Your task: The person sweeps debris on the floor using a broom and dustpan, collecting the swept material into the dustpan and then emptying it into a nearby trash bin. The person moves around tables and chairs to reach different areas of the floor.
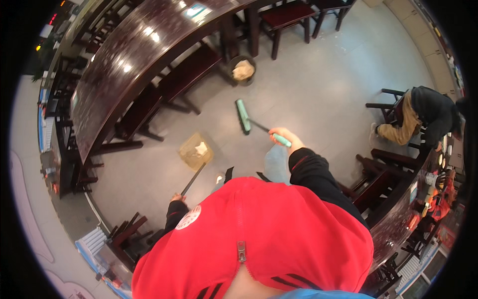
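Note:
My right hand [288, 138] is closed around the green-ended handle of a broom [242, 115], whose green head with dark bristles rests on the grey floor ahead of me. On the left, my left hand [178, 198] grips the dark handle of a dustpan [188, 155]. The dustpan's translucent yellowish-brown pan lies on the floor to the left of the broom head, apart from it. Inside it is a crumpled white piece [201, 148], perhaps paper. Part of my left hand is hidden by its sleeve.
A long dark glossy table [129, 55] with benches [191, 72] curves along the left. Beyond the broom stands a dark bin [254, 76] with a pale liner or paper in it. To the right, a person [418, 114] sits on a dark chair beside another table [391, 239].

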### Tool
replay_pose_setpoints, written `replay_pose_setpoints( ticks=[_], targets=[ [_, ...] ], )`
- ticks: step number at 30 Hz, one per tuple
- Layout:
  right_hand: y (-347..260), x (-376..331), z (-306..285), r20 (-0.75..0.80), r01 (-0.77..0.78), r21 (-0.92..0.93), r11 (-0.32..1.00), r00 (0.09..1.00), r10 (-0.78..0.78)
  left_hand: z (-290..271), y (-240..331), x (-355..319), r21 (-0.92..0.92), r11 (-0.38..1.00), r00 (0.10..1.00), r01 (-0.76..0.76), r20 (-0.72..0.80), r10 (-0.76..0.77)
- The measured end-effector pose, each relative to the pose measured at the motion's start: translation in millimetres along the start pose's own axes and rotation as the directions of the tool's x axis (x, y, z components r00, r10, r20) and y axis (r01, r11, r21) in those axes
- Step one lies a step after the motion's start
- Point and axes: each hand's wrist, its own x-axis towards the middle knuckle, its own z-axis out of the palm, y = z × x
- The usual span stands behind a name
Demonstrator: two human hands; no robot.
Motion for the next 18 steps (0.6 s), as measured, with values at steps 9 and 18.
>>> replay_pose_setpoints(
  ticks=[9, 18],
  targets=[
    [-164.7, 79.3, -198.7, -0.094, -0.436, -0.055, 0.898, 0.898, 0.430, 236.3, 43.5, -152.4, -0.190, 0.978, 0.996, 0.090, 0.046, -0.082],
    [-324.1, 97.2, -311.2, -0.286, -0.323, 0.040, 0.946, 0.903, 0.320, 442.4, 31.8, -138.7, 0.010, 0.983, 0.982, 0.186, 0.020, -0.186]
  ],
)
